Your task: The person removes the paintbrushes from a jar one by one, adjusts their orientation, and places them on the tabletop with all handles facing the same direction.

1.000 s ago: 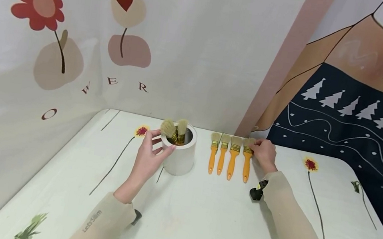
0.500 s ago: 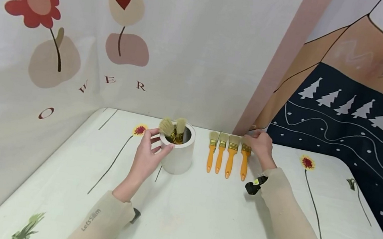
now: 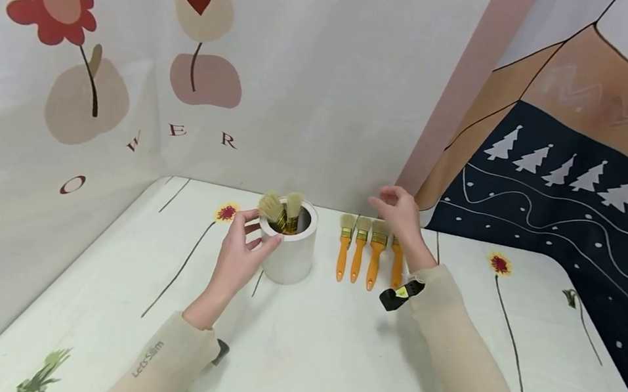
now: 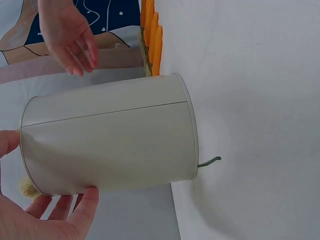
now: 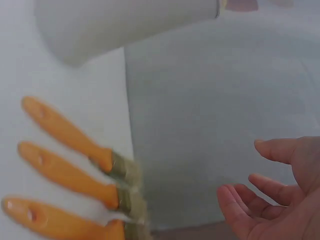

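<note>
A white cylindrical can [image 3: 289, 262] stands upright on the table, with two bristle-up paintbrushes [image 3: 272, 209] leaning inside it. My left hand [image 3: 238, 253] grips the can near its rim; in the left wrist view, thumb and fingers hold the can [image 4: 110, 140] on two sides. To the can's right, several orange-handled paintbrushes [image 3: 374, 263] lie in a row, bristles toward the wall. Above the bristle ends of the right-hand brushes is my right hand [image 3: 401, 219], holding nothing. Its fingers are loosely bent in the right wrist view. The wrist partly hides the rightmost brush [image 3: 396, 270].
The table [image 3: 294, 346] wears a white cloth printed with flowers. A pale curtain [image 3: 327, 92] rises right behind the can and brushes. At the right hangs a dark blue panel [image 3: 561, 215] printed with trees.
My right hand has left the bristle end of the rightmost brush, rising and moving left with nothing in it. The left hand stays on the can. The view has shifted slightly.
</note>
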Motion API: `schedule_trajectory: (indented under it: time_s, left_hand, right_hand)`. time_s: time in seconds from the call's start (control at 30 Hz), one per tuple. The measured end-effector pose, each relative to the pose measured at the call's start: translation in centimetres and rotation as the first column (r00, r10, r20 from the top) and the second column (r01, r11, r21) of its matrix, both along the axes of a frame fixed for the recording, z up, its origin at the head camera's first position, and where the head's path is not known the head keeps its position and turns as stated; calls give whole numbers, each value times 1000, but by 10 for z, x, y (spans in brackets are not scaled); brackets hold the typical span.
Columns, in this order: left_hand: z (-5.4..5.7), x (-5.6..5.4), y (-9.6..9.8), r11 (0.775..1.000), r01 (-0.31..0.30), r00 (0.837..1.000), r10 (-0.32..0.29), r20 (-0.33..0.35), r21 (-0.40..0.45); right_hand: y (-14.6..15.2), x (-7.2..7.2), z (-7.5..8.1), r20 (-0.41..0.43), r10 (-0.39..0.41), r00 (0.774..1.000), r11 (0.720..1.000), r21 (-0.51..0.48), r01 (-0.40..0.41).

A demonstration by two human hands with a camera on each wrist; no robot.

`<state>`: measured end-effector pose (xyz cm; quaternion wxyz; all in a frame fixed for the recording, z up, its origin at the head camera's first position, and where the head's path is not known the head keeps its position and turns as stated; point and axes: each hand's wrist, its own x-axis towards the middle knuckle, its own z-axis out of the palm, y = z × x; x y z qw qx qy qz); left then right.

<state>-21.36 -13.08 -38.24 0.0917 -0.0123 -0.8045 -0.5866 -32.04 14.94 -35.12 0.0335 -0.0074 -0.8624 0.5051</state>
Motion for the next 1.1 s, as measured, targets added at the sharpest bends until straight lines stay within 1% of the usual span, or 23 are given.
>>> schedule_trajectory:
  time_s: [0.17,0.27,0.47,0.77,0.93,1.1]
  left_hand:
    - [1,0,0,1000,-1,1000,1,3,-2]
    - [1,0,0,1000,-2,1000,2,6,-3]
    - [2,-1,1,1000,0,1000,0,13,1]
    - [2,0,1,1000,-5,1000,5,14,1]
    - [2,1,0,1000,-3,1000,3,13,-3]
    - [2,1,0,1000,-3,1000,3,11,-2]
  right_hand:
    - [-17,6,12,-35,52,998,997,-54,-54]
    - [-27,8,18,-52,75,996,994,-69,-79]
    - [-47,14,24,-119,110,987,991,-60,-117]
    - [-69,22,25,-119,178,977,980,-71,-187]
    - [-77,21,19,-138,217,966,969,-88,-230]
    - [-82,21,16,-158,238,958,962,-100,-255]
